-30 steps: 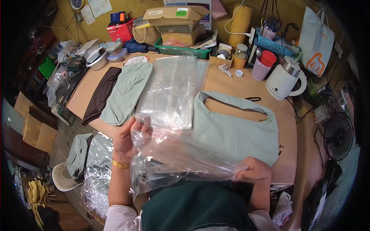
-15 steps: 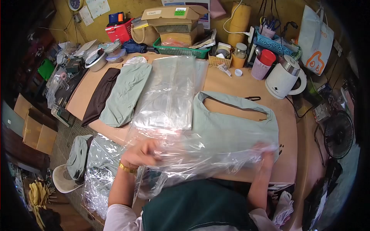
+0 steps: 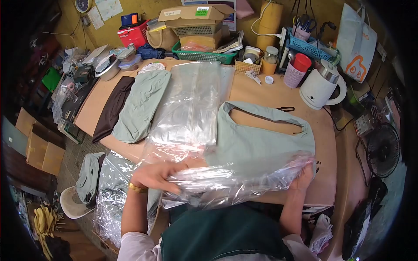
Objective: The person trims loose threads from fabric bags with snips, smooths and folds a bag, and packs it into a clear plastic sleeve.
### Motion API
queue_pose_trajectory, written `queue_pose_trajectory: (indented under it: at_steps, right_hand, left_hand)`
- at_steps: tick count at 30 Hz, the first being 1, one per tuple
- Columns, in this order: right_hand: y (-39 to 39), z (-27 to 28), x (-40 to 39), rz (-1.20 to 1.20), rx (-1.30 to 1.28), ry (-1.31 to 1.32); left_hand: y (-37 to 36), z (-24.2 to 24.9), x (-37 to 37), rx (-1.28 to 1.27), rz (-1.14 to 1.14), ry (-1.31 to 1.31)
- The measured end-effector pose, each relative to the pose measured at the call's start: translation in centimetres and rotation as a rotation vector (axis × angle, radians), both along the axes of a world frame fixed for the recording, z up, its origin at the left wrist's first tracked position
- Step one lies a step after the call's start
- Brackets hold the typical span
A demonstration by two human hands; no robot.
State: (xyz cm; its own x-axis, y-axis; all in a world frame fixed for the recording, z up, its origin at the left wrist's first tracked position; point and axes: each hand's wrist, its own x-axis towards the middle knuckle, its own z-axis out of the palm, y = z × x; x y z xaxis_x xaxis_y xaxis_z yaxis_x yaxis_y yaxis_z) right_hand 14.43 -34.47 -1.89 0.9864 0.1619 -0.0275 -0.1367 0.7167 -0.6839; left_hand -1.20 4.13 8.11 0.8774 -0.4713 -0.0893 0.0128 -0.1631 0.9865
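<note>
A clear plastic bag (image 3: 235, 180) stretches between my hands, low over the front of the table. My right hand (image 3: 303, 176) has its fingers closed on the plastic's right end. At the other end, my left hand (image 3: 156, 175) touches the plastic with thumb and fingers apart. Beneath and behind the plastic lies a pale green cloth bag (image 3: 265, 141) with a wide handle opening, its lower part seen through the film. A stack of flat clear plastic bags (image 3: 191, 104) lies just beyond my left hand.
Folded pale green cloth (image 3: 143, 104) and dark brown cloth (image 3: 114, 108) lie left of the stack. A white kettle (image 3: 320, 87), a pink cup (image 3: 294, 76) and a green basket (image 3: 204, 56) stand at the back. A fan (image 3: 382, 150) is at right, a plastic-covered pile (image 3: 114, 200) at lower left.
The plastic bag has spread flatter and its left end has dropped slightly. My left hand has shifted a little left and its fingers have straightened. My right hand stays on the plastic.
</note>
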Motion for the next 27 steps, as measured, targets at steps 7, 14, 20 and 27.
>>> queue_pose_trajectory:
  at_steps: [7,14,20,27]
  right_hand:
    - [1.3,2.9,0.3,1.077,-0.955,-0.772]
    - [0.9,0.7,0.5,-0.134,-0.086,-0.011]
    - [0.4,-0.2,1.0,0.95,-0.596,-0.388]
    - [1.4,-0.1,0.1,0.25,-0.031,-0.11]
  left_hand:
    - [-1.0,-0.3,0.0,-0.648,0.963,-0.024]
    - [-1.6,-1.0,0.7,0.087,-0.031,0.073]
    - [-0.6,-1.8,0.8,-0.409,0.886,-0.105]
    - [-0.6,-4.4,-1.1,-0.824,0.532,0.054]
